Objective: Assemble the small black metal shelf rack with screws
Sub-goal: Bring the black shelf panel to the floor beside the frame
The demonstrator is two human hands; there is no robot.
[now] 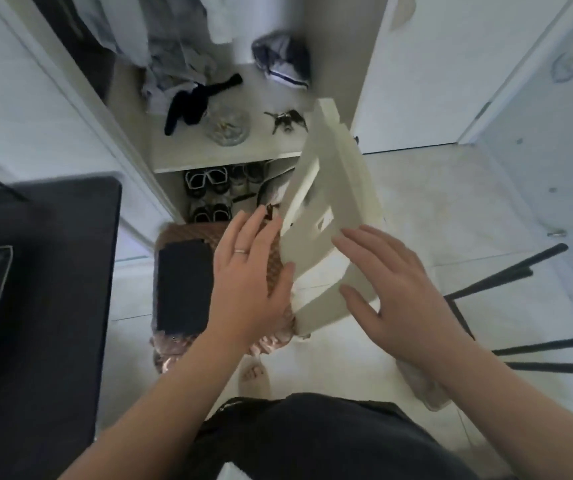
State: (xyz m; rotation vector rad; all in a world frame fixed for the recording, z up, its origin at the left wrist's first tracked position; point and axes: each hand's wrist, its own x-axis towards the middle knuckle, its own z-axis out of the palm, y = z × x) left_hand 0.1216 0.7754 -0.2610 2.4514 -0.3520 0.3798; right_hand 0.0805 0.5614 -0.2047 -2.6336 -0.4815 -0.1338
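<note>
The black metal rack bars (506, 274) lie on the floor (451, 209), just to the right of the right hand (399, 289), not touching it. Both hands are open with straight fingers. The left hand (247, 282) and the right hand are on either side of a tilted white box (340, 188).

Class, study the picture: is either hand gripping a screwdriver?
No, the left hand and the right hand are both open with straight fingers, holding no tool.
</note>
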